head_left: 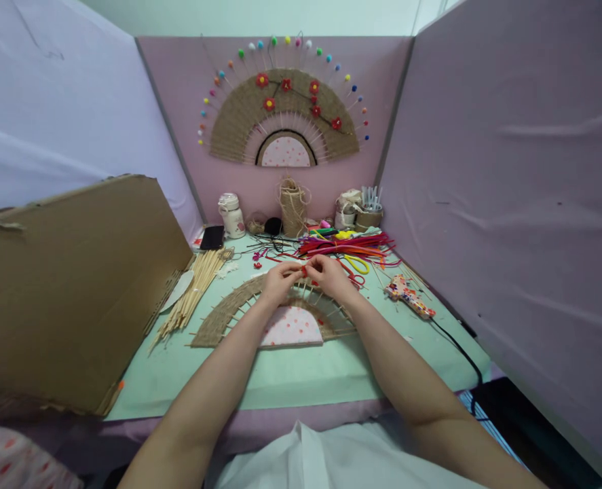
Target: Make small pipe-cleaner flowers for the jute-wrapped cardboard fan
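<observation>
Head view, pinching a small red piece [304, 271] between fingertips of left hand [279, 280] and right hand [330, 275], over a tan woven semicircular fan [224, 314].

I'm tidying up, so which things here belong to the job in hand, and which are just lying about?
Probably the job: small red piece, held between left hand and right hand; tabletop fan; red stems; glue gun.

Probably just lying about: phone; white bottle; cardboard.

The flat, pale green tabletop [305, 380] is viewed from the wearer's head, at close range, forward and downward.
</observation>
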Demonstrator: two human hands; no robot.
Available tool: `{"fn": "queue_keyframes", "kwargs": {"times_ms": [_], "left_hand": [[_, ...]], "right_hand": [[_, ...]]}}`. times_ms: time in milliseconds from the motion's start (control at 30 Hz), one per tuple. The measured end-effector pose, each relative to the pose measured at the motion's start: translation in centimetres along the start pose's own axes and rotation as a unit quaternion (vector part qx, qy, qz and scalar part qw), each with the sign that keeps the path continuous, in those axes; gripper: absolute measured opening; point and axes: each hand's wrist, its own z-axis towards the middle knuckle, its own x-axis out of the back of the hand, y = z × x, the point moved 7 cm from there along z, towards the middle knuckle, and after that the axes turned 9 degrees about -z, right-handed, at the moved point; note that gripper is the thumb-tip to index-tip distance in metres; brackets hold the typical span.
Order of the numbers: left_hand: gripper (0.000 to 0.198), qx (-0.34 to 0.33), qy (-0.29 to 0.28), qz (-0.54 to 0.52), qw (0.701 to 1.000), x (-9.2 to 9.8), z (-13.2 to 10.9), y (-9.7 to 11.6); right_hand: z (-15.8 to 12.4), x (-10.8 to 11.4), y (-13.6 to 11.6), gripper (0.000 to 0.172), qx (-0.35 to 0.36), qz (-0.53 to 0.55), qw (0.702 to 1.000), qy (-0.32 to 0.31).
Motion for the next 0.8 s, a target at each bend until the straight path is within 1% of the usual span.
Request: {"fn": "queue_keyframes", "kwargs": {"times_ms": [67,167,233,367,467,600,733,800], "left_hand": [[0.026,-0.029,0.031,0.009,0.999,0.1,0.1,0.2],[0.025,-0.01,0.037,-0.024,0.999,-0.3,0.0,-0.3],[0.024,0.017,0.039,-0.053,0.998,-0.6,-0.1,-0.6],[0.024,0.068,0.06,-0.123,0.988,-0.7,-0.4,-0.9],[0.023,0.085,0.078,-0.132,0.984,-0.4,-0.4,-1.1],[0.018,0.088,0.104,-0.129,0.982,-0.1,-0.3,-1.7],[0.016,0.066,0.124,-0.144,0.98,0.0,-0.4,-1.7],[0.017,0.069,0.124,-0.154,0.978,-0.1,-0.4,-1.8]], "right_hand": [[0.0,0.3,0.4,0.012,-0.01,-0.041,0.998,0.054],[-0.1,0.3,0.6,0.011,-0.009,-0.07,0.993,0.095],[-0.1,0.1,0.6,0.011,-0.01,-0.077,0.992,0.097],[-0.3,-0.2,0.4,0.015,0.003,-0.078,0.994,0.081],[-0.3,-0.4,0.2,0.017,0.013,-0.076,0.995,0.07],[-0.3,-0.7,0.2,0.015,0.004,-0.062,0.996,0.069],[-0.3,-0.9,0.5,0.014,-0.019,-0.004,0.997,0.081],[-0.3,-1.0,0.6,0.014,-0.029,0.018,0.996,0.085]]}}
